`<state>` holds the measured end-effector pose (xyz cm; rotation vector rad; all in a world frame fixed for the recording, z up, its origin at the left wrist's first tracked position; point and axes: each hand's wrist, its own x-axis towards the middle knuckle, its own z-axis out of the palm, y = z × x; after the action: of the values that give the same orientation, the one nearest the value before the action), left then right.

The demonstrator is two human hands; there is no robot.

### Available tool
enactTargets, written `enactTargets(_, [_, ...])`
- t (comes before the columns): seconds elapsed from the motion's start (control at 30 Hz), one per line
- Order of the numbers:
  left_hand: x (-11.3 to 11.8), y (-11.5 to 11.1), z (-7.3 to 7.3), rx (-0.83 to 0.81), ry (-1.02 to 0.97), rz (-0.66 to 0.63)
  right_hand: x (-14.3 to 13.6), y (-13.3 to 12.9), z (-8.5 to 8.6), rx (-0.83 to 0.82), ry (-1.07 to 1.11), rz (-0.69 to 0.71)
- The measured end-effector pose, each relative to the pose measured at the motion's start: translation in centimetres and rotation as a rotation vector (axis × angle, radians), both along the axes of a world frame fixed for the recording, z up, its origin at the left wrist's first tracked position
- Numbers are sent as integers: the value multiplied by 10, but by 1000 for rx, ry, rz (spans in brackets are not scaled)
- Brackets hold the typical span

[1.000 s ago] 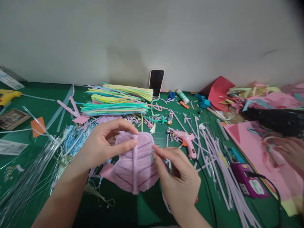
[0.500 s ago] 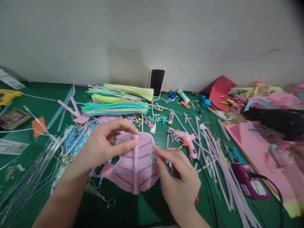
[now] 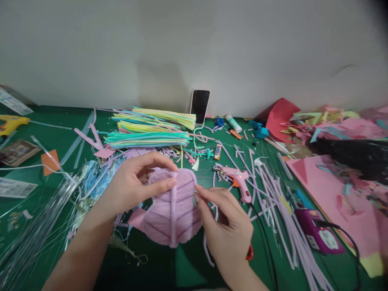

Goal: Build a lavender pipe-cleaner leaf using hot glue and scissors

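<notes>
A lilac, wing-shaped piece made of pipe cleaners (image 3: 160, 220), with a raised spine down its middle and darker slanting lines, is held up over the table. My left hand (image 3: 133, 182) grips its top edge, thumb in front on the spine and fingers behind. At its upper right rim, my right hand (image 3: 227, 226) pinches a lilac pipe cleaner (image 3: 207, 252), whose loose tail hangs below the palm. The fingertips cover the exact spot where pipe cleaner and rim meet. Behind the right wrist a bit of a red handle (image 3: 250, 252) peeks out.
Right of my hands lies a pink hot glue gun (image 3: 241, 182) with a black cord. Lilac pipe cleaners (image 3: 287, 226) and a purple box (image 3: 318, 232) are farther right. Bundled coloured pipe cleaners (image 3: 148, 138) and a leaning phone (image 3: 200, 105) stand behind; silvery strands (image 3: 39, 234) spread at left.
My right hand has shifted slightly left and turned a little at the rim. More of the loose pipe cleaner tail now shows below it. The left hand keeps its grip.
</notes>
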<state>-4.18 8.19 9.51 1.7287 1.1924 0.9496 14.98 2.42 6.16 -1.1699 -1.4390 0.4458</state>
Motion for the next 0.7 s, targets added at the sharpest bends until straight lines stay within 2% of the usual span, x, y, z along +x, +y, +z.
enactTargets(0.37, [2, 1, 2, -3, -9, -3, -1, -5, -4, -91, 65, 32])
enactTargets(0.7, [3, 2, 1, -18, -3, 4, -1, -6, -11, -169, 195, 6])
